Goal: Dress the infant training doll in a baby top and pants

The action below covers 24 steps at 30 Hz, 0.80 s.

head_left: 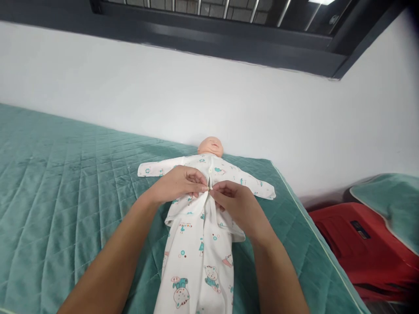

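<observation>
A baby doll (pixel 210 146) lies on its back, dressed in a white printed jacket (pixel 252 179) and white printed pants (pixel 196 261). The jacket's sleeves stretch out to both sides. A small button (pixel 210 171) shows on the upper chest. Below it, my left hand (pixel 185 181) pinches one front edge of the jacket. My right hand (pixel 234 198) pinches the opposite edge, its fingertips almost meeting those of the left. Something small and yellowish, apparently a button, sits between the fingertips. Under the hands the jacket front parts, and the pants show in the gap.
A green quilted cover (pixel 65 196) lies under the doll, its piped edge running down the right. Behind stands a white wall (pixel 163 91) below a dark window frame (pixel 212 37). A red plastic object (pixel 356 244) with green cloth (pixel 389 200) over it is beyond the right edge.
</observation>
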Available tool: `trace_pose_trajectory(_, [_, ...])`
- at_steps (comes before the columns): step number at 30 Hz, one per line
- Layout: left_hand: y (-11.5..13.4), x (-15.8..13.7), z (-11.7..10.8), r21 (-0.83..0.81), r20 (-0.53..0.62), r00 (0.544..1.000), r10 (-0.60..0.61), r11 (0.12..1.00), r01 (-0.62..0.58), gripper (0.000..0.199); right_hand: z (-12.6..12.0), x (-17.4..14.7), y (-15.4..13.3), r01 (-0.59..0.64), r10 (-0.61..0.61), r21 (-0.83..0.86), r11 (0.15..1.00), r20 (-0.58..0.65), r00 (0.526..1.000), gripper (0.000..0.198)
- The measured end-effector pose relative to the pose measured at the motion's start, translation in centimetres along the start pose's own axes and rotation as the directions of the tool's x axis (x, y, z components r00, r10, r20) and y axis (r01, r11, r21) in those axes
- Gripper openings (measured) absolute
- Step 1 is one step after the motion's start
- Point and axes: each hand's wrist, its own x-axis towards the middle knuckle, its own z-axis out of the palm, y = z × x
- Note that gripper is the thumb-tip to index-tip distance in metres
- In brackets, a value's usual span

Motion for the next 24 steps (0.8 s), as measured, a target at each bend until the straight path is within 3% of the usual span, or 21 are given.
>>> trace_pose_trajectory(4, [-0.2, 0.1, 0.1, -0.082, 0.054, 0.998, -0.013, 0.996, 0.017, 0.015, -0.3, 0.4, 0.5, -0.02, 0.013, 0.186, 0.982, 0.043, 0.999, 0.025])
trace_pose_trajectory(9, [-0.9, 0.4, -0.2, -0.139, 0.089, 0.996, -0.007, 0.99, 0.02, 0.016, -0.3, 0.7, 0.8, -0.042, 0.02, 0.271, 0.962, 0.082, 0.996, 0.026])
trace_pose_trajectory(18, [-1.1, 0.5, 0.0, -0.202, 0.054, 0.997, -0.055, 0.977, 0.065, 0.022, 0.1, 0.6, 0.8, -0.017, -0.015, 0.272, 0.962, 0.115, 0.993, 0.028])
trace_pose_trajectory(24, [-1.1, 0.5, 0.0, -0.217, 0.078, 0.994, -0.071, 0.972, 0.087, 0.027, 0.7, 0.6, 0.7, -0.016, -0.003, 0.158, 0.987, 0.12, 0.993, 0.021])
